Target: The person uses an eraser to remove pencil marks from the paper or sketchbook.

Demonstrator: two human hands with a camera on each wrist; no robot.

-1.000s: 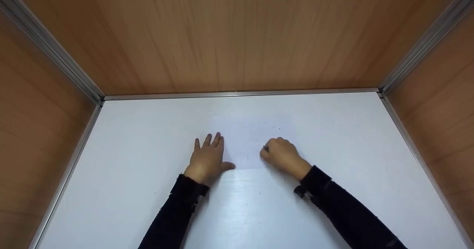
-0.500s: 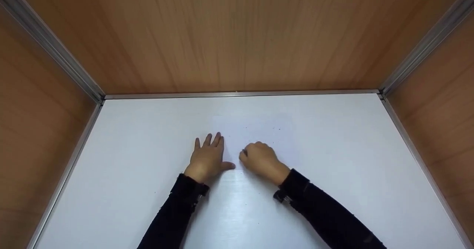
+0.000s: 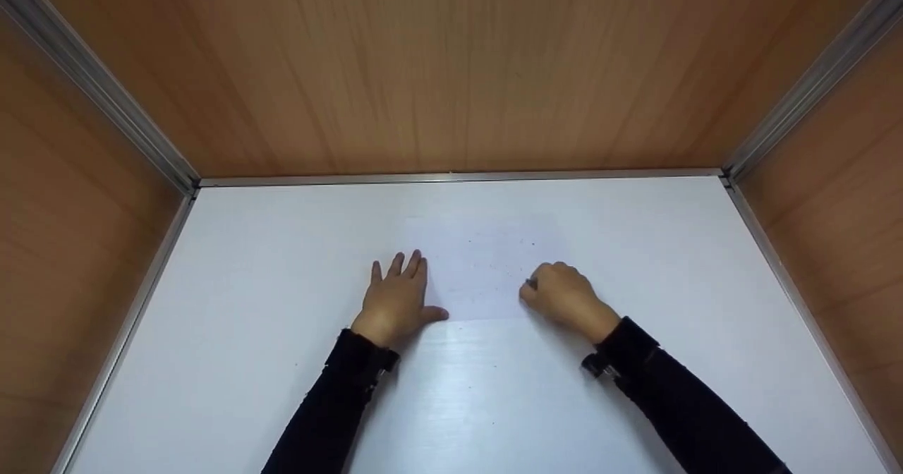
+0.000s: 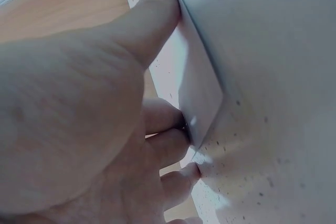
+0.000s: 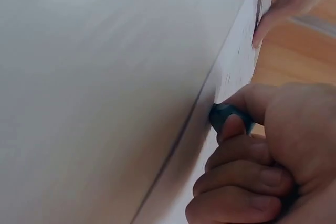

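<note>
A white sheet of paper (image 3: 487, 266) with faint specks lies flat on the white table (image 3: 247, 283). My left hand (image 3: 395, 294) presses flat on the sheet's left edge, fingers straight and thumb out; the left wrist view shows the fingers (image 4: 163, 129) on the paper's edge (image 4: 197, 87). My right hand (image 3: 563, 296) sits curled on the sheet's lower right part. It pinches a small dark object (image 5: 227, 115) between thumb and fingers, its tip against the paper (image 5: 231, 72). Only a dark sliver of that object (image 3: 530, 283) shows in the head view.
Wooden walls (image 3: 451, 72) with metal trim (image 3: 458, 178) enclose the table at the back and on both sides. Both arms wear dark sleeves (image 3: 331, 403). The left hand's fingers (image 5: 278, 3) appear at the top of the right wrist view.
My right hand slid left across the lower part of the sheet toward the left hand, then back right to the sheet's right side. The left hand has stayed put.
</note>
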